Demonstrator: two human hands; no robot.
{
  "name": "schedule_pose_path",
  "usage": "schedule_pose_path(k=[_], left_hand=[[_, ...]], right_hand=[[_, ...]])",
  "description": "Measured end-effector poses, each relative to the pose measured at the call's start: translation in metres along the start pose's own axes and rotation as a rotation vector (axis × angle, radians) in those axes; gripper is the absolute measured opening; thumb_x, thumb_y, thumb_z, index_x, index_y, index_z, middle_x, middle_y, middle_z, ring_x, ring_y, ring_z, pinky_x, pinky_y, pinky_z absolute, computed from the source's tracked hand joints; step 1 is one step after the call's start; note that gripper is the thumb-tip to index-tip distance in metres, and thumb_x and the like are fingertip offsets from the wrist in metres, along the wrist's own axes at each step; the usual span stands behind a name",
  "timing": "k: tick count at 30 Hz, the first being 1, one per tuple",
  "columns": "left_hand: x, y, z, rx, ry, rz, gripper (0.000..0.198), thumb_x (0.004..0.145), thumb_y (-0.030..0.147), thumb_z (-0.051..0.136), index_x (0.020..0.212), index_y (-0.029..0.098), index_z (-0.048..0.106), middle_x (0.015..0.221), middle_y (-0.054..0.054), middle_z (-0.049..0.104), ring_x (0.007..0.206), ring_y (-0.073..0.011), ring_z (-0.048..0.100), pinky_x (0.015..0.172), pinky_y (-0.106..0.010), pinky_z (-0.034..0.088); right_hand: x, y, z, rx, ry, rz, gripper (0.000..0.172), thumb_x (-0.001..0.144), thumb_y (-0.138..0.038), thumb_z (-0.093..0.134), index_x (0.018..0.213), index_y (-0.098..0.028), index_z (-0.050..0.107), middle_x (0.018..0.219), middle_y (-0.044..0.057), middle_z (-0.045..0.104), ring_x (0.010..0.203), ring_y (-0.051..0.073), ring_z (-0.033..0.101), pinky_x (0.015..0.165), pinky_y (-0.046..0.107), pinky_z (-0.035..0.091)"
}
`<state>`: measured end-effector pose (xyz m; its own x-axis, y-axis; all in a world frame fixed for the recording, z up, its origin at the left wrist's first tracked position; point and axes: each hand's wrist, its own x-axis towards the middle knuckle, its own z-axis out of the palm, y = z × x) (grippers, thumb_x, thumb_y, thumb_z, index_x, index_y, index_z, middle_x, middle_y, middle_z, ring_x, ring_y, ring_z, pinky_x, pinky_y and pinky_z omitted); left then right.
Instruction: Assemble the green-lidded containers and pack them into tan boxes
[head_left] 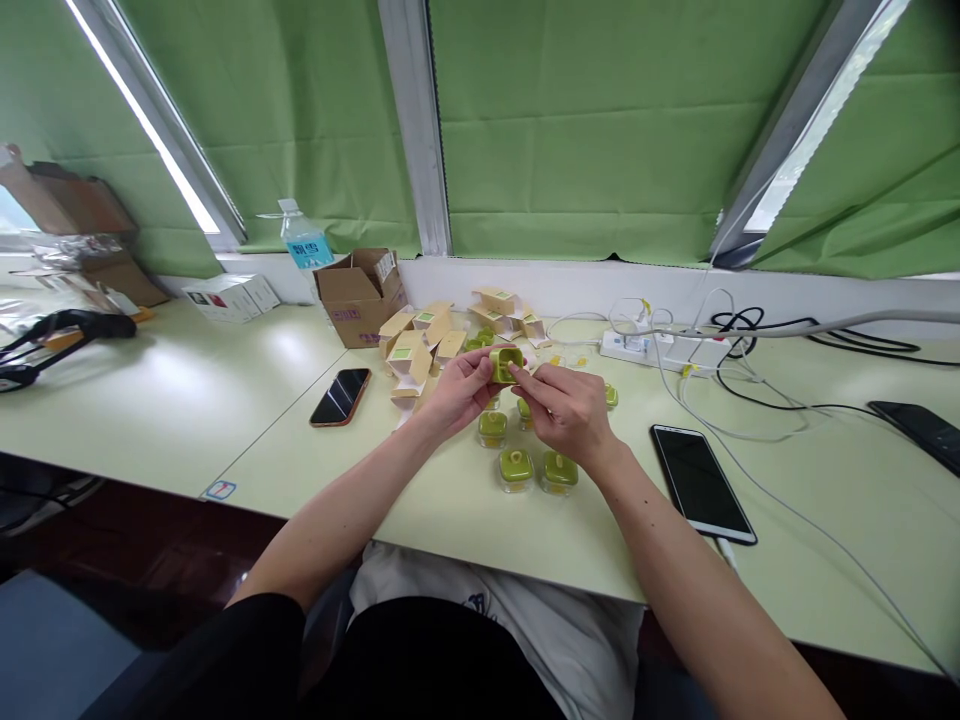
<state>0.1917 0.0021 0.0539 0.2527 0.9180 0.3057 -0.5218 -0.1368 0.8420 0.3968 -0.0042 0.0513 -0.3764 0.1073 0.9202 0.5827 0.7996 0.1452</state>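
And here's the green square piece, up off the table and tilted, its hollow side turned toward the view! The left hand has it pinched at the edge between thumb and fingers; the right hand brings its index finger to the near-right corner, the other fingers curled. Whether that hand grips anything too, I can't tell. It looks light and stiff, likely moulded plastic, perhaps slick on its smooth faces, hardly fragile; the outer walls seem the surest hold, leaving the hollow free.

Below the fingertips, nearer the body, stand small clear jars under green lids, a yellowish tint showing low inside some, too small to identify. Left of the left fingers, opened cartons sprawl in a heap; beyond them, a cardboard box gapes, its contents out of sight.
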Motion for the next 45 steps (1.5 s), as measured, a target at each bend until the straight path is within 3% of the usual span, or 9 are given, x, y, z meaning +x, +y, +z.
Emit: schedule_pose_path(k=[4,10,17,30,41,45], left_hand=[[-0.001,0.000,0.000,0.005,0.007,-0.006,0.071,0.062,0.061,0.108,0.113,0.016,0.088,0.103,-0.012,0.087,0.109,-0.0254,0.084,0.091,-0.030,0.065],[-0.003,0.000,0.003,0.019,-0.026,-0.031,0.072,0.064,0.062,0.107,0.115,0.016,0.087,0.108,-0.014,0.087,0.108,-0.0263,0.084,0.088,-0.031,0.064],[-0.004,0.001,0.004,0.004,-0.031,-0.026,0.074,0.064,0.063,0.106,0.115,0.013,0.087,0.107,-0.015,0.087,0.105,-0.0249,0.084,0.083,-0.027,0.063],[-0.002,0.004,-0.005,0.016,-0.060,-0.076,0.068,0.064,0.054,0.110,0.114,0.015,0.087,0.106,-0.015,0.088,0.117,-0.0317,0.084,0.100,-0.038,0.065],[-0.003,0.004,-0.008,0.075,-0.066,-0.079,0.065,0.067,0.054,0.109,0.114,0.014,0.088,0.105,-0.015,0.088,0.095,-0.0216,0.084,0.084,-0.028,0.062],[-0.002,0.003,-0.005,0.056,-0.059,-0.084,0.067,0.067,0.057,0.108,0.114,0.014,0.087,0.107,-0.016,0.087,0.099,-0.0236,0.084,0.086,-0.029,0.064]], right_hand=[[-0.002,0.000,0.001,0.006,-0.029,0.031,0.029,0.111,-0.018,0.064,0.126,-0.022,0.088,0.068,-0.001,0.065,0.060,0.013,0.051,0.057,0.029,0.032],[-0.003,0.000,0.003,0.041,-0.080,0.052,0.030,0.111,-0.019,0.064,0.127,-0.022,0.088,0.063,-0.002,0.062,0.059,0.013,0.050,0.059,0.029,0.034],[-0.002,-0.001,0.004,0.032,-0.004,0.040,0.027,0.110,-0.020,0.066,0.122,-0.022,0.090,0.059,-0.002,0.063,0.056,0.013,0.049,0.058,0.029,0.032],[-0.006,0.001,0.005,0.137,-0.195,0.149,0.034,0.106,-0.017,0.064,0.124,-0.027,0.091,0.064,-0.001,0.073,0.057,0.014,0.057,0.060,0.029,0.035],[-0.008,0.006,0.004,0.120,-0.322,0.129,0.035,0.102,-0.015,0.065,0.122,-0.029,0.090,0.066,-0.002,0.075,0.058,0.014,0.058,0.060,0.029,0.032],[-0.007,0.004,0.007,0.094,-0.232,0.092,0.038,0.099,-0.011,0.064,0.120,-0.027,0.090,0.061,-0.003,0.071,0.056,0.014,0.053,0.058,0.030,0.030]])
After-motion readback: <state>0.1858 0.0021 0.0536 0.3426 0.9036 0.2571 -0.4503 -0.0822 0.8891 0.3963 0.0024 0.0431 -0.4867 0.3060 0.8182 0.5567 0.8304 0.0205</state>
